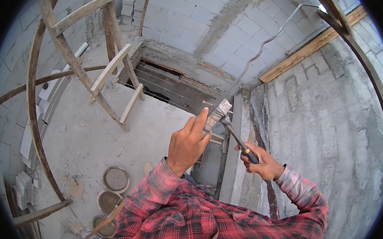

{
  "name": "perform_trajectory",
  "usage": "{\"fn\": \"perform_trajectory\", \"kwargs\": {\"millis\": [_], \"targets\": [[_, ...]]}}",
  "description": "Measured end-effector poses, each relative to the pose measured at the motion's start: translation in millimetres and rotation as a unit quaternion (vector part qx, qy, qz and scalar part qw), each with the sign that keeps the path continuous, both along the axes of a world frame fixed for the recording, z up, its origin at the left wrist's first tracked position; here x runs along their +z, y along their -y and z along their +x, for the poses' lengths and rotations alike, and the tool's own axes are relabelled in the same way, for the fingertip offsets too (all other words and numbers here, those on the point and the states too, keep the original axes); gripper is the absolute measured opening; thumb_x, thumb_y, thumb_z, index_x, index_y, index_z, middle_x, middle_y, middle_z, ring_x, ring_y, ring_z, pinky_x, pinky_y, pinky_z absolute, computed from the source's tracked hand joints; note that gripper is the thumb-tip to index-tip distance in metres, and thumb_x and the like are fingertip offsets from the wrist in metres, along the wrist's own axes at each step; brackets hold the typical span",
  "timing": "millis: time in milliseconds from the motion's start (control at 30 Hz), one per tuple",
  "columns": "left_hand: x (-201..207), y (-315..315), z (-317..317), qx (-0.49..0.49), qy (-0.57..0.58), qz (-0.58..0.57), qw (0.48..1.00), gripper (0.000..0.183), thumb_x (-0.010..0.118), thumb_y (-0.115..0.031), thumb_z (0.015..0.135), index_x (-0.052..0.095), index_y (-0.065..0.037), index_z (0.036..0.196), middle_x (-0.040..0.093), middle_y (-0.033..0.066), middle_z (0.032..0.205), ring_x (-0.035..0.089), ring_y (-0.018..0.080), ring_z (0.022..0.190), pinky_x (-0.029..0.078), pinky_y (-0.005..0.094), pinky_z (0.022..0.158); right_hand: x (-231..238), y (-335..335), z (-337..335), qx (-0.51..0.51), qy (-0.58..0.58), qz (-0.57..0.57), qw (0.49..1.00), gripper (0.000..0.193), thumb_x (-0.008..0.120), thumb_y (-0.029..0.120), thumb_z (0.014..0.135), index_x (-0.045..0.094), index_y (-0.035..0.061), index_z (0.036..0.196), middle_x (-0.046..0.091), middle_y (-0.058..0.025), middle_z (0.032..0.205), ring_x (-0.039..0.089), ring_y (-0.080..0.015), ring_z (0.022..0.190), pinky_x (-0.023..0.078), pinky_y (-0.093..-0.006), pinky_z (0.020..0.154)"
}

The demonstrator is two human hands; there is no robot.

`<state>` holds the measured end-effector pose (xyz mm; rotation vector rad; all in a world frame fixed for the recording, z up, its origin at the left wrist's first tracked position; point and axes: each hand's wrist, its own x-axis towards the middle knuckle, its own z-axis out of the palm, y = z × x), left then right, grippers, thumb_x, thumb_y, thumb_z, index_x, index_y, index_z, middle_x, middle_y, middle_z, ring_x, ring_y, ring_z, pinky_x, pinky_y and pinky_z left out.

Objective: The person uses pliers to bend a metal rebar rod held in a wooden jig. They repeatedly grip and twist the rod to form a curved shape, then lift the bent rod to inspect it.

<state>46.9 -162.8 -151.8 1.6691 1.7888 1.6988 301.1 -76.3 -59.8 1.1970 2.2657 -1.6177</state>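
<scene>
My left hand (187,144) is closed around a short, pale, weathered piece of wood (217,111) in front of me. Its fingers lie along the wood's side, and its lower part is hidden behind them. Thin nail-like points stick out near its upper end. In my right hand (264,162) is a hammer (239,141) with a metal shaft and a dark grip with a yellow band. The hammer's head is up against the wood's right side, close to its top; whether it grips a nail I cannot tell.
A floor opening (161,84) with thin bars lies ahead, beside a concrete slab (87,139). A wooden ladder-like frame (97,92) stands at the left. Round buckets (116,179) sit at lower left. A rough block wall (324,133) rises close on my right, with a plank (308,59) along it.
</scene>
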Motion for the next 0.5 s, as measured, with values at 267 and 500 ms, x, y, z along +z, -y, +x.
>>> {"fn": "perform_trajectory", "kwargs": {"millis": [267, 500], "targets": [[-7.8, -10.2, -6.4, -0.001, 0.007, -0.022, 1.000, 0.065, 0.076, -0.005, 0.079, 0.051, 0.000, 0.139, 0.064, 0.0161, 0.095, 0.066, 0.0342, 0.076, 0.052, 0.0416, 0.062, 3.3, -0.9, -21.8, 0.024, -0.014, 0.077, 0.997, 0.076, 0.053, -0.006, 0.075, 0.031, 0.0084, 0.147, 0.048, -0.0061, 0.111, 0.050, -0.0182, 0.089, 0.047, -0.0329, 0.085], [-12.3, -18.9, -19.9, 0.012, 0.014, -0.025, 1.000, 0.064, 0.076, -0.007, 0.078, 0.052, 0.001, 0.137, 0.066, 0.0174, 0.096, 0.067, 0.0352, 0.080, 0.053, 0.0423, 0.068, -6.3, -19.3, 4.0, 0.002, -0.104, -0.406, 0.908, 0.062, 0.053, 0.007, 0.080, 0.044, 0.0000, 0.142, 0.056, -0.0125, 0.130, 0.059, -0.0238, 0.117, 0.045, -0.0355, 0.096]]}}
